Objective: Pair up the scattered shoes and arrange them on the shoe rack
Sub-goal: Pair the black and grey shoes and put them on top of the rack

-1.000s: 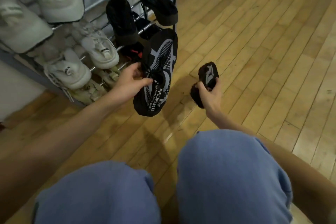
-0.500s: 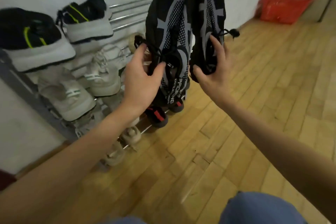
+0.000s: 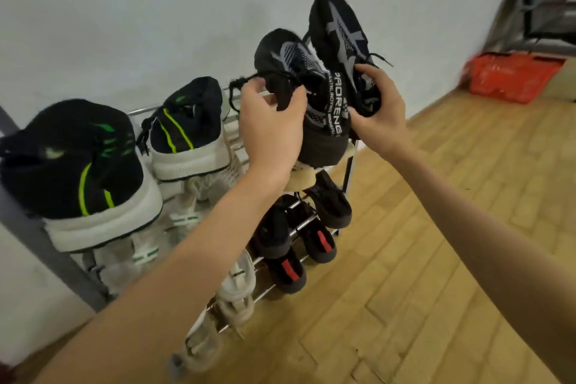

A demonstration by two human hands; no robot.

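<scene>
Black knit shoes, grey star pattern, "PAORENG" on tongue: left hand (image 3: 269,121) pinching one shoe (image 3: 288,54), right hand (image 3: 378,106) gripping the other (image 3: 338,25) above rack (image 3: 347,178).

Two black-and-grey shoes (image 3: 324,72) held up, two green-striped black sneakers (image 3: 131,146) at left, one shoe rack (image 3: 347,165), one red basket (image 3: 511,76) upper right

Your left hand (image 3: 271,131) grips one black-and-grey knit shoe (image 3: 291,62) and your right hand (image 3: 378,106) grips its mate (image 3: 338,28), both held above the right end of the metal-rail shoe rack (image 3: 299,223). Two black sneakers with green stripes (image 3: 78,159) sit at the top tier's left end.
</scene>
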